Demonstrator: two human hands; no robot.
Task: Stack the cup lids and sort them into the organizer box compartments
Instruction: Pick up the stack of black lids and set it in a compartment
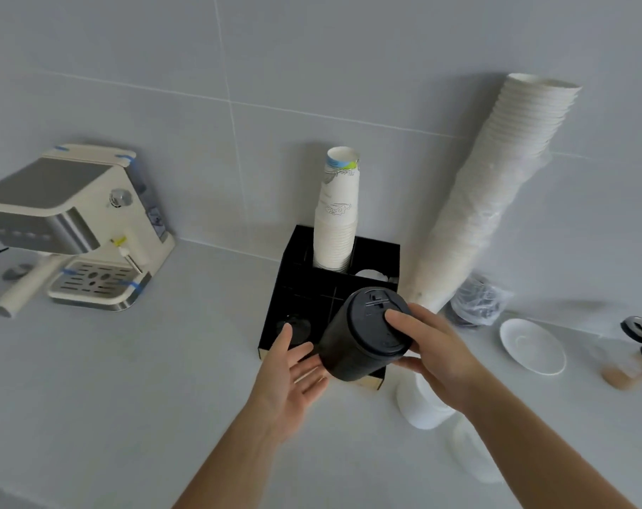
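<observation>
A tall stack of black cup lids (359, 343) hangs tilted over the front right of the black organizer box (286, 288). My right hand (437, 347) grips the stack at its top, thumb on the uppermost lid. My left hand (293, 369) is spread open just below and left of the stack's lower end, fingertips near it. A single black lid (293, 326) lies in the front left compartment. White paper cups (336, 214) stand stacked in a back compartment, and white lids (372, 275) show in the back right one. A stack of white lids (418, 402) stands on the counter under my right wrist.
An espresso machine (76, 229) stands at the left. A long sleeve of white cups (495, 192) leans on the tiled wall at the right, with a plastic bag of dark lids (477, 303) at its foot. Further right lie a white saucer (532, 345) and tampers (639, 339).
</observation>
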